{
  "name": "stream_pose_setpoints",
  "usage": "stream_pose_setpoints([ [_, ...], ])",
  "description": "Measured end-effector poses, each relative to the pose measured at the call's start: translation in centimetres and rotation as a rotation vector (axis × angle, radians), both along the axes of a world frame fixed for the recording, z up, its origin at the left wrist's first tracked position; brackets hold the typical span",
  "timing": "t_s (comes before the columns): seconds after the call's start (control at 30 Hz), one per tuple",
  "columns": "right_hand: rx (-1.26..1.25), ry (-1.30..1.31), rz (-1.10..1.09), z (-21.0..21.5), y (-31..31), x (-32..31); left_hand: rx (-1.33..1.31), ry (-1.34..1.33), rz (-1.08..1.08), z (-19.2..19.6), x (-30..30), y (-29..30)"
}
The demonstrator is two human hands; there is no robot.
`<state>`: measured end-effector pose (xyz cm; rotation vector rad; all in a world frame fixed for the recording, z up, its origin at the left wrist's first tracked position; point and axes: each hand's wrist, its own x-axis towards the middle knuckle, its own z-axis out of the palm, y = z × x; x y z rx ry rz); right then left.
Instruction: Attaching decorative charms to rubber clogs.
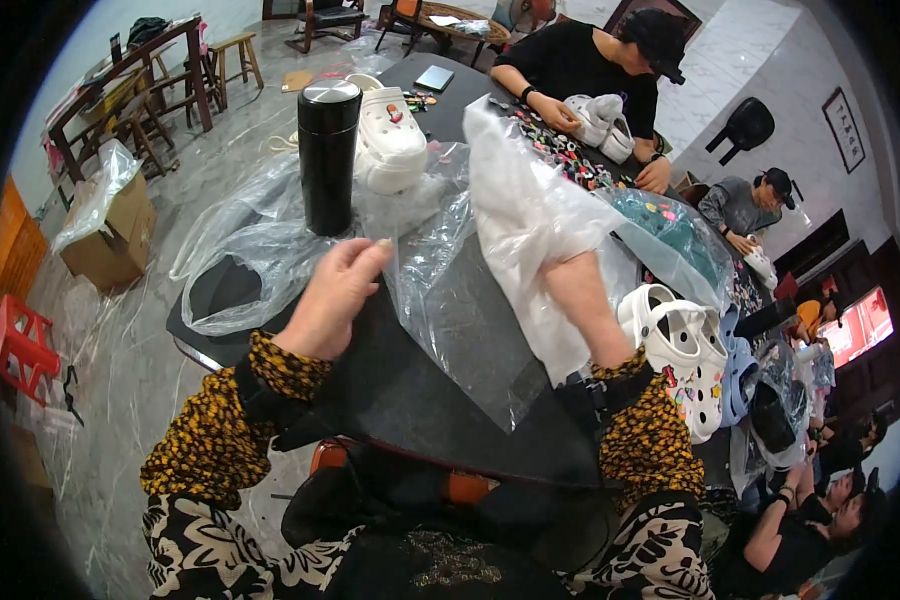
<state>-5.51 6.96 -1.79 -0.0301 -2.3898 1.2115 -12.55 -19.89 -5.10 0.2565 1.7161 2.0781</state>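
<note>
My left hand (pixel 332 298) hovers over the dark table with its fingers curled against the thumb, beside the edge of a clear plastic bag (pixel 435 320). Whether it pinches that edge or something small, I cannot make out. Inside a crumpled white translucent bag (pixel 515 205) goes my right hand (pixel 578 292), its fingers hidden by the plastic. A tall black flask (pixel 327 165) stands beyond my left hand. Behind it sits a white clog (pixel 390 145) with small charms on it. To the right of my right wrist are white clogs (pixel 695 365) decorated with colourful charms.
A blue clog (pixel 737 370) lies past the white pair. Many small charms (pixel 560 150) are spread before a person (pixel 580 70) handling white clogs across the table (pixel 380 400). Other people sit along the right. A cardboard box (pixel 110 230) and red stool (pixel 30 345) stand left.
</note>
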Motion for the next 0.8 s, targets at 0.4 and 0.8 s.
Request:
stream_pose_setpoints([
  [0.4,0.178,-0.084,0.073,-1.9,-1.2,-1.0,-0.088,-0.145,-0.292,-1.0,-1.9,5.3],
  [0.8,0.17,0.272,0.122,1.0,-2.2,1.1,0.144,0.366,-0.401,2.8,2.3,8.3],
])
